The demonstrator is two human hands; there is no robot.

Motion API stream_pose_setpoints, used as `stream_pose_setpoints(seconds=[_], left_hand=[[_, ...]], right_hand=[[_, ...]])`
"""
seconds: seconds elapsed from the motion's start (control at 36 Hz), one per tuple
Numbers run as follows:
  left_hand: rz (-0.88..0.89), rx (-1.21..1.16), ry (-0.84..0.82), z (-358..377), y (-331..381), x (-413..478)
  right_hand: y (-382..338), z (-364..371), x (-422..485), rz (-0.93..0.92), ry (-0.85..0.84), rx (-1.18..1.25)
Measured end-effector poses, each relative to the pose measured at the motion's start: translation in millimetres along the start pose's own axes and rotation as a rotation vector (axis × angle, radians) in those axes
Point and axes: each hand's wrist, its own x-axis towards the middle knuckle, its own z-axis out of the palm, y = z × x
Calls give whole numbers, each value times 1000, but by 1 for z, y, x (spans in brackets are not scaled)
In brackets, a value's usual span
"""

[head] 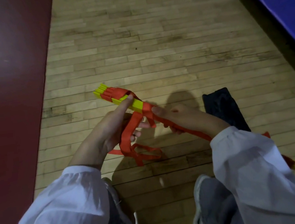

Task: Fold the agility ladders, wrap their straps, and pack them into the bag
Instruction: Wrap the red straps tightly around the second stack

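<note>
Ladder bundle (135,105), head view: the yellow rungs are stacked flat into one bar, held above the wooden floor (152,36) just left of centre, its free end pointing to 10 o'clock. The left hand (111,127) grasps the near end from below; its index finger (125,103) lies straight along the top rung, probably to keep the stack from fanning apart. At 3 o'clock of the bundle, the right hand (186,116) is clenched round the red strap (197,133), which runs from the rungs back toward the right sleeve. Judged purpose: tension for a tight wrap. Loose loops (144,153) hang below the left hand, not yet wound. The black bag (224,109) lies flat on the floor at 3 o'clock, just behind the right hand, within reach for packing.
</note>
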Motion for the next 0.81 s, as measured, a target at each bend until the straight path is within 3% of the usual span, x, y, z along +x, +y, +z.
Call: stream_pose_setpoints(seconds=[0.56, 0.81], left_hand=[[62, -148, 64, 3, -2, 3], [87, -146, 61, 7, 1, -1]], right_hand=[[-2, 5, -2, -37, 4, -214], [-7, -5, -10, 31, -66, -86]])
